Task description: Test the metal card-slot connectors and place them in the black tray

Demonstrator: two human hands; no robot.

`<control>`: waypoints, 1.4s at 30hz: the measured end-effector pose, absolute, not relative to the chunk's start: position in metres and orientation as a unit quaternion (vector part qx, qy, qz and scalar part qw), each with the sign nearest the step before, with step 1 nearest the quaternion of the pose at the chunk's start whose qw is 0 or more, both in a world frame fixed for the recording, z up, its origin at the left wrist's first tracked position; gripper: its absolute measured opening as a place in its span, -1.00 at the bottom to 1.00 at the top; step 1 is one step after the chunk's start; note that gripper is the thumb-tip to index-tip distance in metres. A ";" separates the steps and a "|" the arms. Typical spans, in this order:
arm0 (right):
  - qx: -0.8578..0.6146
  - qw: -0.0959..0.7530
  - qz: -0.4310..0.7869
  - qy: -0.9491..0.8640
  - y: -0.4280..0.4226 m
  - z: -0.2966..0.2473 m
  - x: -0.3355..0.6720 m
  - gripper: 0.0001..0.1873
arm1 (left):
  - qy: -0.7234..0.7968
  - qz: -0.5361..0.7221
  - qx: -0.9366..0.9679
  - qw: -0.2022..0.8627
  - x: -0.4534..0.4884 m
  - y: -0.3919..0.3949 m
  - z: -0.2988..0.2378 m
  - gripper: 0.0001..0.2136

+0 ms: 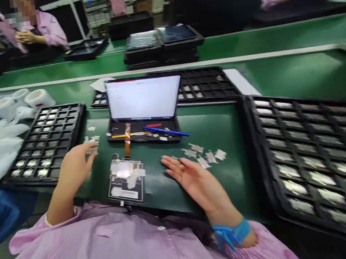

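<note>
In the head view, the left hand (77, 168) has its fingers (89, 149) loosely curled, holding nothing visible, just beside a small pile of metal pieces (93, 143). The right hand (196, 182), fingers spread, is near more metal pieces (204, 155) on the green mat (224, 199). Between the hands lies a taped panel (125, 181), near a lit screen (143, 99).

Green mat (157, 187) leaves a passage between the flat module (125, 181) and the right hand (196, 182); the tablet (143, 99) blocks the way ahead, and a black tray (43, 143) stands just past the left hand (75, 169)
</note>
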State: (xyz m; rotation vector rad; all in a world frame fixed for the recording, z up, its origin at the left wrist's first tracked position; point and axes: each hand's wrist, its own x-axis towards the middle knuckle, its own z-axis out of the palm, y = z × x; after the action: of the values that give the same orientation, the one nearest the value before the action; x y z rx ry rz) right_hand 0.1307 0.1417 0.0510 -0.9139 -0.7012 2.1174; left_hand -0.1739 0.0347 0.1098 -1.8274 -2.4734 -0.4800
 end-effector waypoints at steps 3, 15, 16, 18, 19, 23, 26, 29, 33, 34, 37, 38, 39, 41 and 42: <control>-0.386 0.413 0.778 -0.273 0.157 0.046 0.133 -0.84 | -0.837 -0.120 -0.534 0.005 -0.195 0.030 0.106 -0.75; -0.387 0.444 0.716 -0.375 0.123 0.039 0.133 -0.78 | -0.862 -0.059 -0.504 0.020 -0.201 0.028 0.082 -0.74; -0.383 0.448 0.717 -0.371 0.122 0.038 0.133 -0.78 | -0.864 -0.060 -0.500 0.024 -0.200 0.027 0.082 -0.73; -0.381 0.452 0.718 -0.367 0.122 0.037 0.135 -0.78 | -0.867 -0.066 -0.493 0.031 -0.196 0.025 0.081 -0.74; -0.382 0.451 0.718 -0.366 0.122 0.037 0.135 -0.77 | -0.868 -0.069 -0.491 0.032 -0.194 0.023 0.081 -0.75; -0.385 0.454 0.715 -0.367 0.120 0.038 0.136 -0.76 | -0.864 -0.074 -0.497 0.024 -0.188 0.018 0.083 -0.77; -0.385 0.457 0.712 -0.369 0.119 0.038 0.135 -0.76 | -0.860 -0.070 -0.505 0.015 -0.188 0.016 0.084 -0.73; -0.385 0.456 0.712 -0.370 0.119 0.037 0.136 -0.75 | -0.855 -0.071 -0.514 0.006 -0.192 0.016 0.083 -0.72; -0.385 0.458 0.710 -0.372 0.120 0.035 0.136 -0.75 | -0.848 -0.110 -0.518 0.001 -0.196 0.019 0.082 -0.74; -0.385 0.459 0.709 -0.373 0.121 0.035 0.136 -0.74 | -0.847 -0.128 -0.517 -0.001 -0.197 0.019 0.081 -0.75; -0.388 0.457 0.707 -0.373 0.121 0.034 0.135 -0.73 | -0.846 -0.202 -0.493 0.002 -0.201 0.022 0.081 -0.75; -0.389 0.457 0.707 -0.374 0.122 0.034 0.135 -0.73 | -0.847 -0.235 -0.477 0.005 -0.204 0.023 0.081 -0.75; -0.389 0.457 0.707 -0.375 0.122 0.034 0.135 -0.73 | -0.846 -0.271 -0.459 0.007 -0.207 0.024 0.081 -0.75; -0.390 0.456 0.706 -0.376 0.122 0.035 0.135 -0.72 | -0.837 -0.347 -0.423 0.000 -0.213 0.026 0.082 -0.75; -0.390 0.457 0.706 -0.376 0.121 0.035 0.135 -0.72 | -0.828 -0.385 -0.407 -0.010 -0.217 0.028 0.083 -0.75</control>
State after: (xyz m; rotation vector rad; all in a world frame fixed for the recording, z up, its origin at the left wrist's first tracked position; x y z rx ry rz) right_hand 0.1350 0.1215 0.0351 -0.9620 -0.9258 1.7390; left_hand -0.2167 0.0278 0.0833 -1.2854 -2.6192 -1.2172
